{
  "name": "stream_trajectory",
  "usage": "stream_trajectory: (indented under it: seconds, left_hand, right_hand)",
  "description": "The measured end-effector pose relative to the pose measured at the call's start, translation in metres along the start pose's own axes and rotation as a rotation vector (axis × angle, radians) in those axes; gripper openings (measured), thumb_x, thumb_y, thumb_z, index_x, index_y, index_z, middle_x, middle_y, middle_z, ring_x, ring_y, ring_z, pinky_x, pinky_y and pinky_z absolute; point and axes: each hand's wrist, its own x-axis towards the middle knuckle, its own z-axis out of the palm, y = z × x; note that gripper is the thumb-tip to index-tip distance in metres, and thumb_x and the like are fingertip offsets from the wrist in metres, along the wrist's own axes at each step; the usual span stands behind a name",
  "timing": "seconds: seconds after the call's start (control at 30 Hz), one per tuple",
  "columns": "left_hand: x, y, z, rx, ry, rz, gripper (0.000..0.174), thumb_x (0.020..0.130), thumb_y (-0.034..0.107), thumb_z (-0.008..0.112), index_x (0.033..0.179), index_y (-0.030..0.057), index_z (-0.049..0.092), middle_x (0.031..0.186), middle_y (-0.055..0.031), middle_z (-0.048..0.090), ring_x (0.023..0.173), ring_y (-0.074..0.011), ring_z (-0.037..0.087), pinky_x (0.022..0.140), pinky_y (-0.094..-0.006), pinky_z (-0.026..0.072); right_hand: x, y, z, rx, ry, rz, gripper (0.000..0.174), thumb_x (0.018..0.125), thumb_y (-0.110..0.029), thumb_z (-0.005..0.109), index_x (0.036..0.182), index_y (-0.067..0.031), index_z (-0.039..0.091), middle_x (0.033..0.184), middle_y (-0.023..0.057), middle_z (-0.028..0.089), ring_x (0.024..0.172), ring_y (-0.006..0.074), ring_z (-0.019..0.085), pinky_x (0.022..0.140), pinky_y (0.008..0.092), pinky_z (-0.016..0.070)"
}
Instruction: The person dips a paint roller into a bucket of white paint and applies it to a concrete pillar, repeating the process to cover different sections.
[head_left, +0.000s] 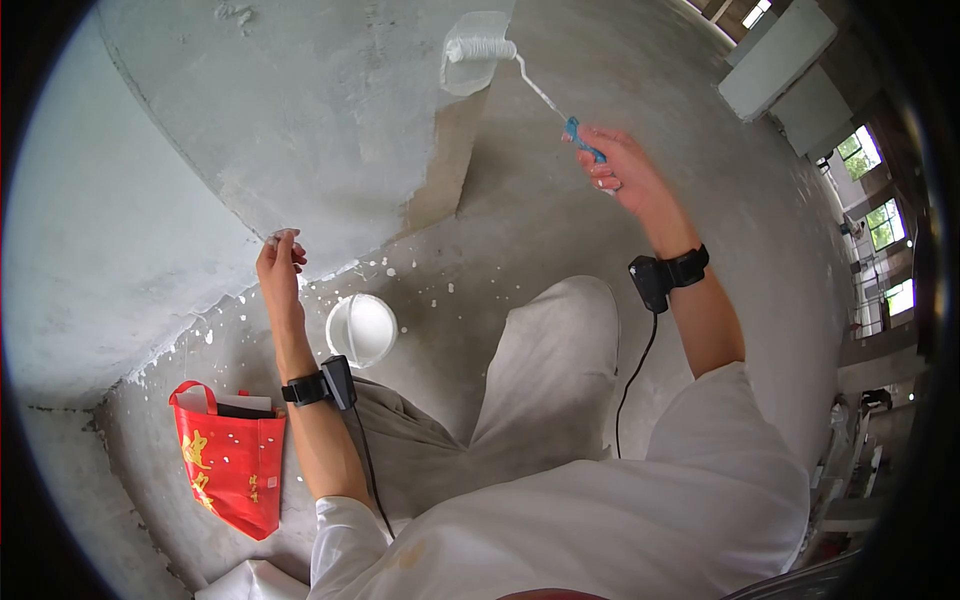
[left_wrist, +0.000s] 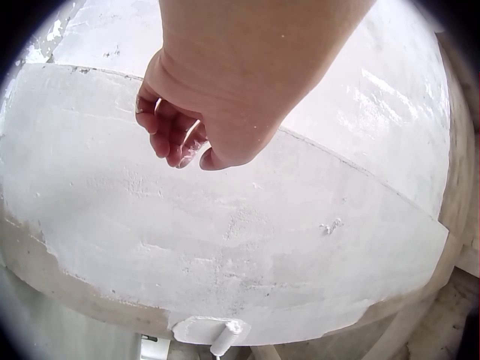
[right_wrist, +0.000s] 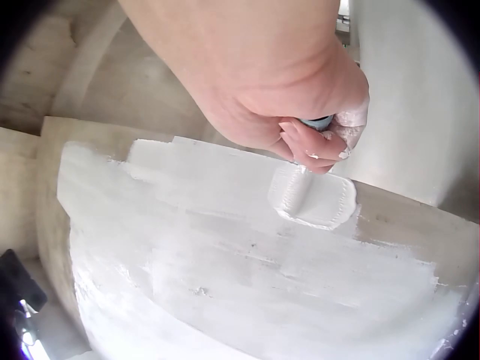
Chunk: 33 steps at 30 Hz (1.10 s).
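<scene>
Gripping the roller (head_left: 478, 50), the right hand (head_left: 620, 175) reaches the paint edge (head_left: 443, 160)

The paint roller (head_left: 480, 48) has a white, wet sleeve, a silvery wire and a bright blue plastic handle. White smears mark the fingertips (right_wrist: 346, 118) of the right hand (head_left: 622, 176). The rough plaster wall (head_left: 300, 120) is pale grey, with a glossy, streaky white coat in both wrist views and a bare tan strip (head_left: 445, 170) along its right edge. The grey concrete floor (head_left: 530, 230) is speckled with white drops at the wall's foot, where a round white bucket (head_left: 361, 329) stands. By the floor's left edge lies a red bag with gold lettering (head_left: 232, 460). The shirt (head_left: 620, 520) is white, the trousers (head_left: 545, 360) pale beige and the wrist straps (head_left: 305, 388) black.
</scene>
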Motion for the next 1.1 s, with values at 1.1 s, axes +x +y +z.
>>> stream_trajectory:
  seconds: [1.1]
  left_hand:
    - [-0.004,0.005,0.0,0.03,-0.015,-0.012,0.026,0.092,0.028,0.058,0.098,0.0041,0.068,0.072,0.0002,0.056,0.067,-0.0086,0.051,0.061,-0.0241,0.0375]
  right_hand:
    - [0.009,0.051,0.027,-0.036,0.025,0.055,0.024,0.096,-0.028,0.058,0.101,-0.0047,0.062,0.066,-0.0033,0.049,0.049,0.0004,0.031,0.041,0.0187,0.0235]
